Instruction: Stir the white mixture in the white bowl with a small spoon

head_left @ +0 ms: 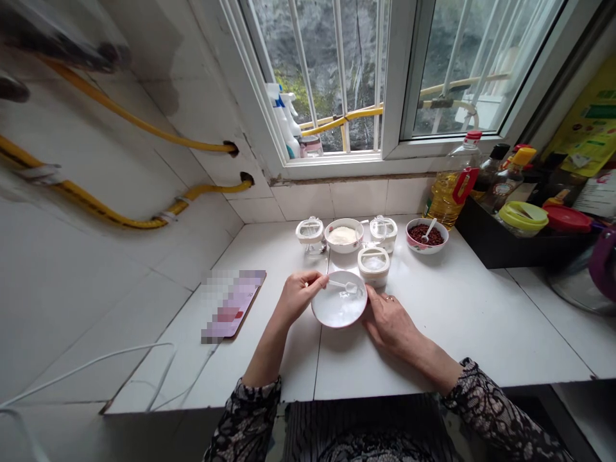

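My left hand [299,296] pinches the handle of a small white spoon [342,285], whose head is over the inside of a shallow white bowl [332,313]. The bowl sits on the white tiled counter, and its right rim is gripped by my right hand [387,321], which wears a ring; some of those fingers are hidden. Just behind the bowl stands a lidded jar [374,268] with white contents. Farther back are a bowl of white powder [343,236], two more clear lidded jars [310,235] [384,232], and a bowl of dark red beans [425,237] with a white spoon in it.
A phone [235,305] lies to the left with a white cable [192,378]. At the right are an oil bottle [447,186], a black box [481,240] of condiments and a pot with a purple handle [605,263]. Spray bottles [286,122] stand by the barred window.
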`<state>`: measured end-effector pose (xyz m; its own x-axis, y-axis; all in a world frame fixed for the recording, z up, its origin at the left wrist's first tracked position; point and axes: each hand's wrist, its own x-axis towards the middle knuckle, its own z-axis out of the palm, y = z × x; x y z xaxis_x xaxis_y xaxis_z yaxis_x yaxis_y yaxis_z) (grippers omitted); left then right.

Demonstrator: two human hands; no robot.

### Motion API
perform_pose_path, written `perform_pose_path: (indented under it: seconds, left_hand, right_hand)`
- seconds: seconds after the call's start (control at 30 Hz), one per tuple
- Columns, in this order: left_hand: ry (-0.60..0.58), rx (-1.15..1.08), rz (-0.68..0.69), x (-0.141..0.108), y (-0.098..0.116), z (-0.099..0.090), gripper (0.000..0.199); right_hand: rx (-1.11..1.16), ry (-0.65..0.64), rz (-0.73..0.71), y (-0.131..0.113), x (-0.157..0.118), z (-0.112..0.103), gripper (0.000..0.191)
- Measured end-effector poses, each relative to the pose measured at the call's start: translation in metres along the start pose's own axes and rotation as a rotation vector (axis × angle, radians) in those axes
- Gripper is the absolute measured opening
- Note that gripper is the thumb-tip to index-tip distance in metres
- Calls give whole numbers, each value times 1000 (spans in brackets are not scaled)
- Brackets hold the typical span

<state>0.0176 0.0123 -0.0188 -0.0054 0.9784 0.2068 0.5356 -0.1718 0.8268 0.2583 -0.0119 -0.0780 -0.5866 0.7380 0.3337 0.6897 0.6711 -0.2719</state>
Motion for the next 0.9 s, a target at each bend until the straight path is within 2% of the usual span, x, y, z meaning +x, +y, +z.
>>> perform_pose_path:
  seconds: [0.17,0.33,0.9]
  left_hand:
    - [19,-181,-105,3,1,-5,34]
    - [35,-321,-120,4,12,-5,30]
    - [91,-425,-85,7,23,-2,34]
  right_hand:
    - [-1,-6,0,-2,1,-1,74]
    - [-20,6,-14,-1,0,-1,75]
    - [13,-2,-6,1,0,0,78]
